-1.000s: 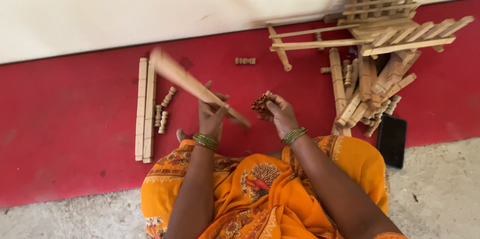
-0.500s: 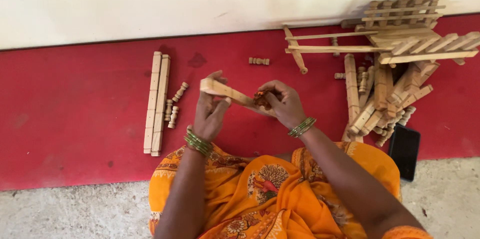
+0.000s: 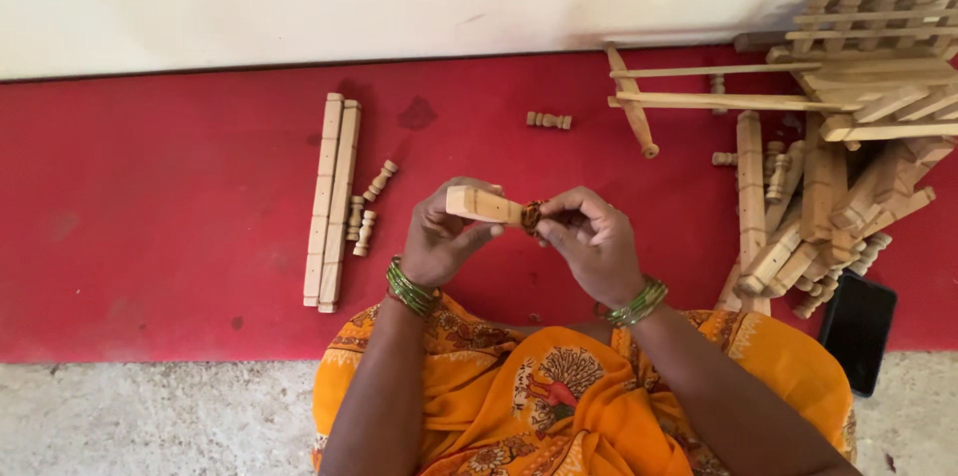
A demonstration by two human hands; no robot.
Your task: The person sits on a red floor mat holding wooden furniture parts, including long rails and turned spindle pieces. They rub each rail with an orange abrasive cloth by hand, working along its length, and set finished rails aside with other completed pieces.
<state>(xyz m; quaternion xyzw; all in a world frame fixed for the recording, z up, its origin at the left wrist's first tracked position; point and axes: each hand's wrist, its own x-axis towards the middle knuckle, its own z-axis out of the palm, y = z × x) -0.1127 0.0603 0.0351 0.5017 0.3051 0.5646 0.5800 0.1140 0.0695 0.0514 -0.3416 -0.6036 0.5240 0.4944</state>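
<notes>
Gripping a short, pale wooden bar (image 3: 482, 205), the left hand (image 3: 446, 237) is closed around its near end and holds it level above the red mat (image 3: 150, 237). One second earlier this hand held a long slat raised at a slant; that slat has gone from the grasp and the shorter bar has come in its place, so the work appears to have moved to a smaller part. The right hand (image 3: 591, 244) is closed, fingertips pinching a small dark brown clump (image 3: 532, 217) against the bar's right end. Left of the bar, two long squared slats (image 3: 331, 202) lie side by side, with small turned pegs (image 3: 364, 212) just beside them. Right of the bar lies a pile of smooth unfinished frames and slats (image 3: 838, 137); a dark phone (image 3: 856, 328) lies near its lower edge.
</notes>
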